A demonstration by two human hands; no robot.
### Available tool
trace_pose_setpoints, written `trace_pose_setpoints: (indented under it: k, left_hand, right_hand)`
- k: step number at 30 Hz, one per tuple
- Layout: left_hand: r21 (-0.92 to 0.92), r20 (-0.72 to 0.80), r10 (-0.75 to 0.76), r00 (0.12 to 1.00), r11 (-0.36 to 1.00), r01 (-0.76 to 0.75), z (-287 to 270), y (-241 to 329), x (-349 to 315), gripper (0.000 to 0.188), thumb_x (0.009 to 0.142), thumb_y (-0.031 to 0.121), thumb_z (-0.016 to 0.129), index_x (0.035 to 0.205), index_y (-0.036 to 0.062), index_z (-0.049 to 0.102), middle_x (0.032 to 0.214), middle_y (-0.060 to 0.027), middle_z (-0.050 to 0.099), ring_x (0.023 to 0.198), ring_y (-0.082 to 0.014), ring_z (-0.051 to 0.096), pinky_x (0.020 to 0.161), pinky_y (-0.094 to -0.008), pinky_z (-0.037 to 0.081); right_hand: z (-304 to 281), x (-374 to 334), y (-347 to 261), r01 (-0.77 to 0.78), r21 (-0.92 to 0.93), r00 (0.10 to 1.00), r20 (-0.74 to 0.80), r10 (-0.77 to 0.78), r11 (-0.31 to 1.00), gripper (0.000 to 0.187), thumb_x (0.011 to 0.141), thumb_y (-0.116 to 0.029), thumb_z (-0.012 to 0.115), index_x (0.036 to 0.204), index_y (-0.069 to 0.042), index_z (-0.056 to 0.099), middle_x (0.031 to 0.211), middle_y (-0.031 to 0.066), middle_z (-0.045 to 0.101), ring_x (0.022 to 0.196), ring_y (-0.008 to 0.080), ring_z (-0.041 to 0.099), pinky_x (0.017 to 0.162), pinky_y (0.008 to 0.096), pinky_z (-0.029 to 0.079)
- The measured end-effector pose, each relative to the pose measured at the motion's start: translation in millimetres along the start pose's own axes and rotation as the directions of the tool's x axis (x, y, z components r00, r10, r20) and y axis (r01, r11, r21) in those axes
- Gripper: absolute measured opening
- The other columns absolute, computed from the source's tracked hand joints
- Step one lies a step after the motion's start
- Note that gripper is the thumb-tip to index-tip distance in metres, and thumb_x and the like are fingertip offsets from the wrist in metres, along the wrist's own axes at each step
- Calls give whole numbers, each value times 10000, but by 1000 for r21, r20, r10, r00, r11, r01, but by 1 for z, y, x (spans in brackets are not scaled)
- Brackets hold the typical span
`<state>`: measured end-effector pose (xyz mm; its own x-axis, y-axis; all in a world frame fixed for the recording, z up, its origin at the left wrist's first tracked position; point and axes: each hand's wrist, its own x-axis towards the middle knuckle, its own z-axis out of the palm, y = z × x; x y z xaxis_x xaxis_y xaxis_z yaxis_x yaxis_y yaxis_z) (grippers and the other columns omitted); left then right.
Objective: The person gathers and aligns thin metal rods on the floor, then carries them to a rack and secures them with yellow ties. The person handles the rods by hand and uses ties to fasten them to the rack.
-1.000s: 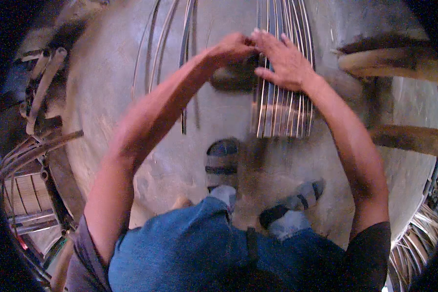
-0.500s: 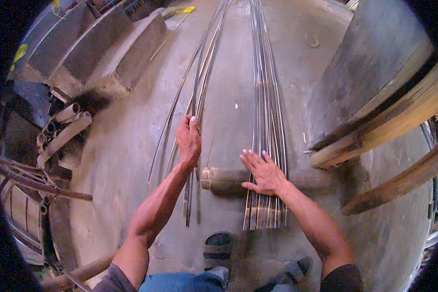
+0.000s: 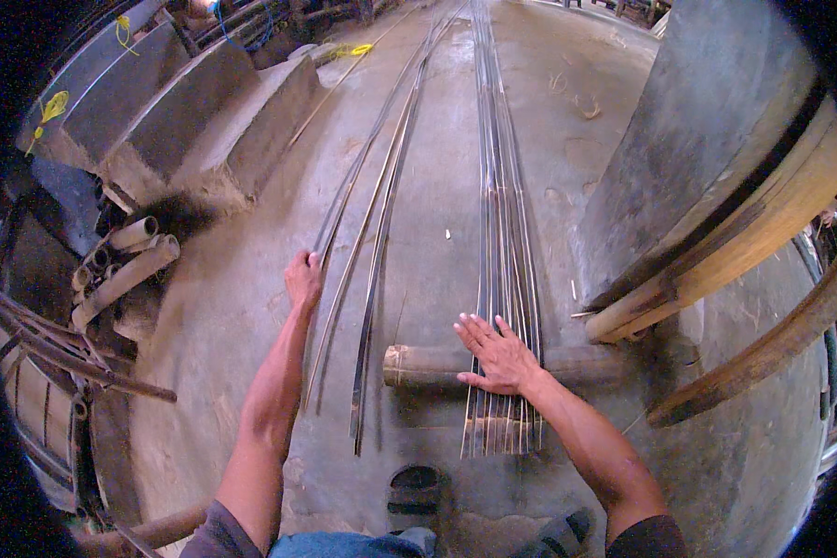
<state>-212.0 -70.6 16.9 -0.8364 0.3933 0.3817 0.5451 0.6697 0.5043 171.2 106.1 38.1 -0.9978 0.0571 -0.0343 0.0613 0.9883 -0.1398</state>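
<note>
My right hand (image 3: 500, 355) lies flat, fingers spread, on a row of long thin strips (image 3: 496, 214) that look like split bamboo. These strips run side by side away from me, and their near ends cross over a thick bamboo log (image 3: 418, 365). At the left, my left hand (image 3: 302, 277) is closed around a single long strip (image 3: 344, 200). Between my hands, a few loose strips (image 3: 381, 237) lie on the floor, fanned out towards me and converging at the far end.
Concrete steps (image 3: 260, 121) rise at the left, above stacked bamboo tubes (image 3: 126, 279). A large slanted slab (image 3: 688, 139) with a wooden beam (image 3: 716, 246) stands at the right, near a curved plank (image 3: 753, 349). My sandalled foot (image 3: 414, 488) is on the concrete floor (image 3: 242, 372).
My left hand has moved left and slightly down, shifting from the loose strips' middle to the leftmost strip, which it now grips. My right hand stays pressed on the row; the view has shifted slightly.
</note>
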Motion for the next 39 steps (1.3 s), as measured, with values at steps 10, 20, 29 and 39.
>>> trace_pose_setpoints:
  k: [10, 20, 29, 39]
  left_hand:
    - [562, 16, -80, 997, 825, 57, -1, -82, -62, 399, 890, 347, 526, 1229, 137, 552, 1358, -134, 421, 1233, -298, 402, 1018, -438, 343]
    - [-509, 776, 472, 418, 861, -28, 36, 157, -129, 331, 884, 275, 548, 1031, -5, 646, 951, -178, 663, 852, -291, 631, 797, -378, 472]
    - [-503, 846, 453, 281, 853, 139, 53, 164, -139, 371, 795, 293, 642, 1029, 5, 658, 881, -151, 677, 757, -210, 613, 712, -365, 480]
    - [-587, 739, 522, 425, 809, 26, 57, 169, -155, 401, 787, 377, 611, 984, 31, 657, 889, -215, 662, 771, -341, 634, 721, -414, 490]
  right_hand:
    - [2, 3, 4, -19, 63, 1000, 19, 18, 998, 848, 851, -616, 424, 1456, -74, 182, 1515, 135, 188, 1400, 270, 186, 1119, 502, 168]
    - [4, 6, 9, 9, 8, 996, -84, -8, 1000, 901, 848, -610, 445, 1469, -63, 87, 1520, 106, 179, 1397, 256, 196, 1121, 483, 179]
    - [6, 9, 10, 0, -1, 997, -78, 0, 1000, 926, 834, -629, 456, 1471, -73, 78, 1525, 95, 168, 1392, 259, 207, 1120, 477, 187]
    - [11, 3, 12, 8, -8, 997, -74, -8, 1000, 914, 832, -625, 447, 1467, -62, 107, 1525, 105, 165, 1404, 254, 172, 1125, 482, 158]
